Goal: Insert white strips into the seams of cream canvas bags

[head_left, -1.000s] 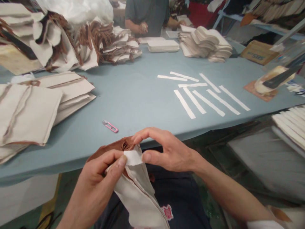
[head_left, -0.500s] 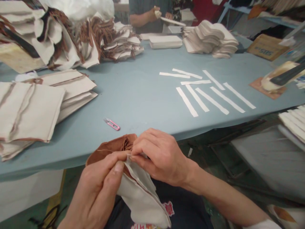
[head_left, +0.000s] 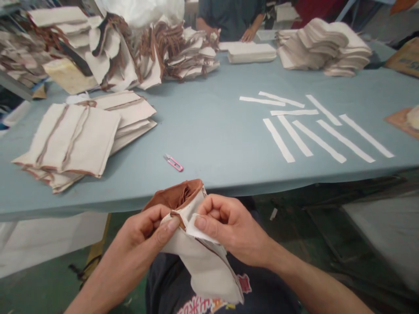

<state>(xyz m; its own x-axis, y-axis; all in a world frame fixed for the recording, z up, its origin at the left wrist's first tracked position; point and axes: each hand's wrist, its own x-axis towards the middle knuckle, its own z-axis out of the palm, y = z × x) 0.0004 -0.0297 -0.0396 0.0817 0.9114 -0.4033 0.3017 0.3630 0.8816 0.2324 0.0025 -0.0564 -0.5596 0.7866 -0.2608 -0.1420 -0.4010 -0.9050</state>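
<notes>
A cream fabric piece with a brown lining [head_left: 209,270] hangs between my hands over my lap, its brown part resting against the table edge. My left hand [head_left: 147,240] pinches its upper seam edge between thumb and fingers. Close beside it, my right hand [head_left: 229,231] is closed with thumb and forefinger on a white piece [head_left: 194,229] at the same seam. Whether this white piece is a separate strip or a flap of the fabric, I cannot tell. Pink thread snips [head_left: 173,162] lie on the table just beyond the hands.
Several white strips [head_left: 309,141] are spread on the blue-green table [head_left: 203,117]. Flat sewn cream pieces [head_left: 78,139] lie stacked at left. Behind are heaps of cream and brown fabric [head_left: 147,52] and stacked cream pieces [head_left: 321,46]. A co-worker [head_left: 231,22] is across the table.
My hands have drawn slightly apart at the seam, and the white piece now shows under my right thumb. The view has turned left. The co-worker's hands are lower.
</notes>
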